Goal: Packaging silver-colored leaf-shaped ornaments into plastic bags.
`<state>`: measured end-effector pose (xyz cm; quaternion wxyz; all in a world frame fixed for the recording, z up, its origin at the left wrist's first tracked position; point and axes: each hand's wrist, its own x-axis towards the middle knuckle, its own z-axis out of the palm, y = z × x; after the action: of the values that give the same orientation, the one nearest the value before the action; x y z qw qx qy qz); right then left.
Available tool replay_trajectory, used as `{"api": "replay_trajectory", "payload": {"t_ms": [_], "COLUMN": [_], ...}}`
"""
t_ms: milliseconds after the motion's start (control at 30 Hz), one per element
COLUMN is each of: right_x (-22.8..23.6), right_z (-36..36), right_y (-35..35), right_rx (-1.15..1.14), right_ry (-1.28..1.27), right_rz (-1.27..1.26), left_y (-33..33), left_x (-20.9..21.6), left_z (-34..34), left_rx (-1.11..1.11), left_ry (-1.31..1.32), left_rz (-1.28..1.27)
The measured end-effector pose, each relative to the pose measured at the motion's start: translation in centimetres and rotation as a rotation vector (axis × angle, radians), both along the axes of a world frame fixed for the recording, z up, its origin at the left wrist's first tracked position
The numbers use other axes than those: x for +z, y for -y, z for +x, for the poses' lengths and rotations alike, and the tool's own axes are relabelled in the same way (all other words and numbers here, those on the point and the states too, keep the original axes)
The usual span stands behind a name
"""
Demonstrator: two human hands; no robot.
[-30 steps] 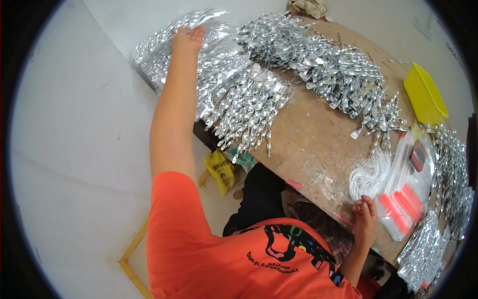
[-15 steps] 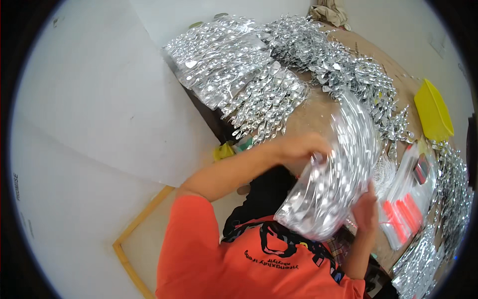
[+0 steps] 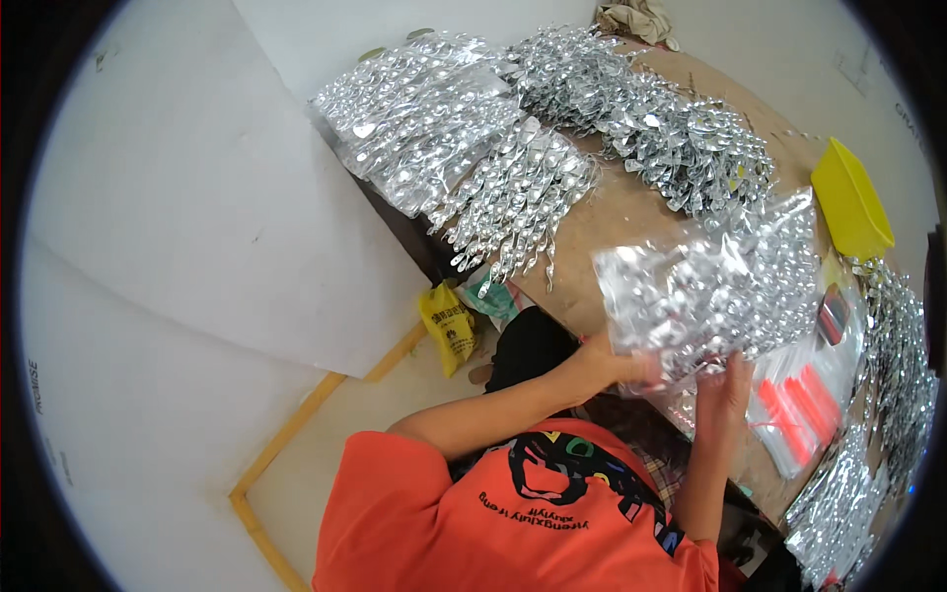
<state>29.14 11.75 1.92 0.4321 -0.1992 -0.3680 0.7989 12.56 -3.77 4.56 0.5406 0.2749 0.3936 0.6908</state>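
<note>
A clear plastic bag [image 3: 712,281] filled with shiny silver teardrop-shaped pieces lies across the near part of the table, tilted slightly. At its near left corner my left hand [image 3: 619,363] is closed on the plastic, its fingers a little blurred. My right hand [image 3: 725,385] grips the bag's near edge, the thumb up against it. Just beyond the bag is a heap of similar silver pieces [image 3: 681,148]. To the left, a fan of them [image 3: 518,202] hangs partly over the table edge.
Another filled bag [image 3: 419,118] lies at the far left. On the right are a yellow bin [image 3: 851,202], clear bags with red-orange strips [image 3: 801,405] and more silver strands [image 3: 903,355]. A yellow bag [image 3: 449,329] hangs beside the table's left edge. Beige cloth [image 3: 636,22] sits at the back.
The bag has swung from hanging near my chest, blurred, to lying outstretched over the table. My left hand has come down and nearer to me; my right hand stays at its near edge.
</note>
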Motion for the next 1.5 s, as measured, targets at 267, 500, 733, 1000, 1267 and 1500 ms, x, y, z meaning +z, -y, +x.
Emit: {"api": "replay_trajectory", "payload": {"t_ms": [267,500,733,1000,1267,1500], "right_x": [2.1,-1.9,-1.8,-2.0,-1.6,-2.0], "right_z": [-0.9,1.8,1.8,2.9,2.5,2.0], "right_y": [3.0,1.6,1.7,2.0,2.8,2.7], "right_rx": [0.192,0.171,0.144,0.183,0.123,0.161], "right_ry": [0.207,0.303,0.308,0.371,0.525,0.555], "right_rz": [0.286,0.103,0.092,0.082,0.087,0.195], "left_y": [4.7,12.7,12.8,12.7,7.8,-0.8], "left_x": [8.7,18.0,16.2,14.4,12.2,2.2], "left_z": [-17.0,-36.2,-42.0,-39.7,-30.7,-19.7], "left_rx": [0.637,0.974,1.197,1.784,1.818,0.775], "left_ry": [-0.036,-0.233,-0.27,-0.762,-1.936,-2.011], "left_rz": [0.163,0.05,-0.167,-0.025,-0.496,-0.215]}}
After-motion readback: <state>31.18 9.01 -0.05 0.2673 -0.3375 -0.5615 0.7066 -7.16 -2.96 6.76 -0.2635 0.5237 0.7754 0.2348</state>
